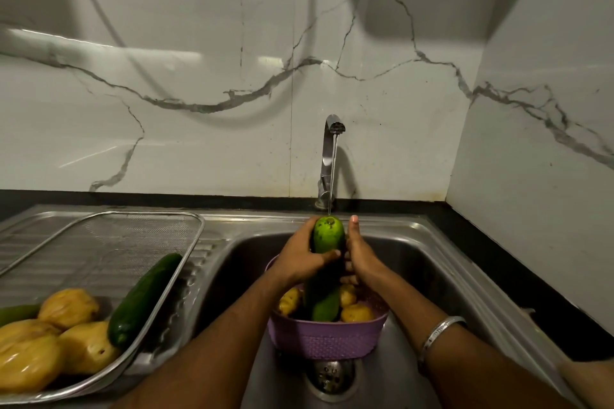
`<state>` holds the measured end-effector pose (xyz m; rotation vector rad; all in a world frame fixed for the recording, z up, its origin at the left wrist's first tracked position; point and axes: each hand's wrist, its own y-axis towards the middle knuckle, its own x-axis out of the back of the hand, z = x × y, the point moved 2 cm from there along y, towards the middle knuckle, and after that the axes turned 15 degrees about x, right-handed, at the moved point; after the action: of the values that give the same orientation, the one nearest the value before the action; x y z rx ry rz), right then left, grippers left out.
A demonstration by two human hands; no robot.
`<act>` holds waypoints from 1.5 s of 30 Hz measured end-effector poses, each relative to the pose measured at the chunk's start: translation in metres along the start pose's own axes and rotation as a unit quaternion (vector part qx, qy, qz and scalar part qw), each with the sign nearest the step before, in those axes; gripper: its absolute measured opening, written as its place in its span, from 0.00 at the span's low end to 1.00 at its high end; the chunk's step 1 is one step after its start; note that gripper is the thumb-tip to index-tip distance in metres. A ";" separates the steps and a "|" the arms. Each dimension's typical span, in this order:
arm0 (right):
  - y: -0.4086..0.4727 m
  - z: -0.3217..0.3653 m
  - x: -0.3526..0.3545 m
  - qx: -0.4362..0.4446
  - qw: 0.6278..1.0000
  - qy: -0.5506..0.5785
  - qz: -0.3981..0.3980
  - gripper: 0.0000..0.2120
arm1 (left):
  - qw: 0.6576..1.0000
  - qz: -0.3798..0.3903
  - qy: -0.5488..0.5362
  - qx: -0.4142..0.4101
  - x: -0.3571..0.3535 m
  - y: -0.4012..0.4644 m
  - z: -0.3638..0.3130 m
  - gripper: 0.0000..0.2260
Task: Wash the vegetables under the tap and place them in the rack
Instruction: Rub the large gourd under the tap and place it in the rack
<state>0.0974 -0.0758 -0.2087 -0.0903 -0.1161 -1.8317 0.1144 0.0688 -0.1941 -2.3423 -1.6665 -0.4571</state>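
You hold a long green cucumber [327, 242] upright over the sink [415, 262], its pale rounded tip right under the thin stream of water falling from the tap [329, 159]. Your left hand [299, 259] wraps the cucumber from the left, fingers curled behind it and the thumb crossing its front just below the wet tip. Your right hand [360, 254] lies against the cucumber's right side, with the thumb pointing straight up beside the tip; its fingers are hidden behind the cucumber, so you cannot tell how far they close round it. A silver bangle [438, 334] sits on your right wrist.

The lower end of the cucumber dips into a purple basket [327, 339] that stands in the sink directly below your hands, just above the drain [332, 375]. Yellow vegetables [355, 312] lie in that basket on both sides of the cucumber.

Left of the sink, a wire mesh rack [133, 236] rests on the steel draining board. In it, a dark green cucumber [143, 299] leans against the rim nearest the sink, and several washed yellow vegetables [66, 339] are piled at the near end, touching it.
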 end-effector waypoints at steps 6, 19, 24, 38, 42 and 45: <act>0.010 0.022 -0.006 0.084 0.992 0.078 -0.048 0.43 | 0.995 -0.091 0.034 -0.027 0.007 0.001 0.003 0.31; -0.006 0.027 -0.013 0.102 0.993 0.044 -0.029 0.40 | 0.971 -0.217 0.092 -0.041 0.004 -0.006 -0.001 0.34; -0.017 0.008 -0.018 0.037 0.998 0.032 0.032 0.46 | 0.973 -0.217 0.076 -0.034 0.006 -0.006 0.001 0.32; -0.009 0.019 -0.017 0.063 0.994 0.081 -0.030 0.51 | 0.977 -0.189 0.091 -0.037 0.003 -0.001 0.000 0.34; -0.010 0.023 -0.014 0.064 0.995 0.076 -0.032 0.41 | 0.977 -0.190 0.090 -0.034 0.004 -0.002 0.001 0.35; -0.020 0.003 -0.013 -0.009 0.998 0.044 0.039 0.35 | 0.975 -0.198 0.092 -0.032 0.003 -0.002 0.002 0.33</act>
<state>0.0814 -0.0577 -0.2079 -0.0264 -0.0345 -1.7566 0.1138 0.0730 -0.1947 -1.9314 -2.0521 -0.7851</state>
